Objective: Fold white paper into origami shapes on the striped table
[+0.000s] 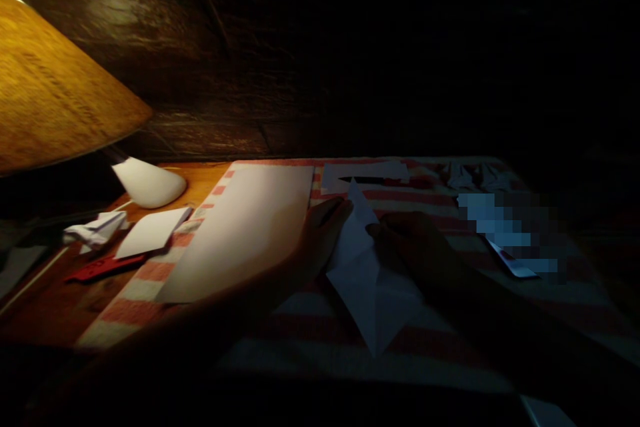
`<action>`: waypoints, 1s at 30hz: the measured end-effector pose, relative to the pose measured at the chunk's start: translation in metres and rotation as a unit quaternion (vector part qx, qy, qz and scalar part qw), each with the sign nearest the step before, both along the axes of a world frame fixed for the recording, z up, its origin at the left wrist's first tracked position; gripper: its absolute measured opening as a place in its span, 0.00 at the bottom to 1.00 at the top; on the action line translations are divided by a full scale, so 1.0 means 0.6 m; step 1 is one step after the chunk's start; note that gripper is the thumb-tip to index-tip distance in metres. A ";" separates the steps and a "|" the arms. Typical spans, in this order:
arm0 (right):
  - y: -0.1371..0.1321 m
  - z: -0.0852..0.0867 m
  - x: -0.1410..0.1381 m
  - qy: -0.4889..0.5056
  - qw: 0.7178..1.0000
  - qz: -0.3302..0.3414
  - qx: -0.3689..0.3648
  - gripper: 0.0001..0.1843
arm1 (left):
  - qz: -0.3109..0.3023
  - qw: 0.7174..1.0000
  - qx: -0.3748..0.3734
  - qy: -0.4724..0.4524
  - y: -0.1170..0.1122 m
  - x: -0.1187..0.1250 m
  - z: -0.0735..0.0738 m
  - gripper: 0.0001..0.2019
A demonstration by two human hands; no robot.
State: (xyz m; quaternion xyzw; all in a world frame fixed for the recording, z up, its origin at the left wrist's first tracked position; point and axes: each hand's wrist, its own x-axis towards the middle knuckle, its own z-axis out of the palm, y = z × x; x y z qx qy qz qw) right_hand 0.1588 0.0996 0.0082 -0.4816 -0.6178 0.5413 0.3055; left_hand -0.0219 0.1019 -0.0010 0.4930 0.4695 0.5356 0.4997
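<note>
A sheet of paper (375, 280), folded into a pointed, creased shape, is between my two hands above the striped cloth. My left hand (327, 220) has its fingers closed on the upper left edge, close to the tip. On the right edge, my right hand (407, 233) pinches the paper between thumb and bent fingers. One sharp point of the paper faces away from me and another faces towards me. Both hands are in deep shadow, so the finger detail is faint.
A large white sheet (250, 227) lies left on the striped cloth (135, 307). Behind are a knife (363, 181) on paper and folded paper figures (475, 177). A lit tablet or phone (515, 263) lies right. A lamp (145, 180), crumpled paper (97, 230) and a red object (105, 268) stand left.
</note>
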 end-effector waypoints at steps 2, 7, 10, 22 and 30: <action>0.000 -0.001 0.001 0.009 1.000 -0.008 -0.003 0.19 | -0.003 1.000 0.004 0.002 0.001 -0.001 -0.001 0.20; -0.005 -0.009 0.002 0.056 0.997 -0.024 -0.042 0.19 | 0.000 1.000 0.011 0.013 -0.003 0.000 0.002 0.21; -0.009 -0.010 0.000 0.099 0.991 -0.016 -0.084 0.18 | -0.005 1.000 0.008 0.012 -0.006 0.001 0.005 0.20; 0.003 0.002 -0.010 0.223 0.971 -0.068 -0.057 0.17 | -0.120 0.991 -0.040 -0.034 -0.021 0.031 -0.003 0.13; 0.011 0.008 -0.014 0.295 0.947 -0.100 -0.085 0.18 | -0.141 0.988 -0.040 0.041 -0.014 0.027 -0.002 0.16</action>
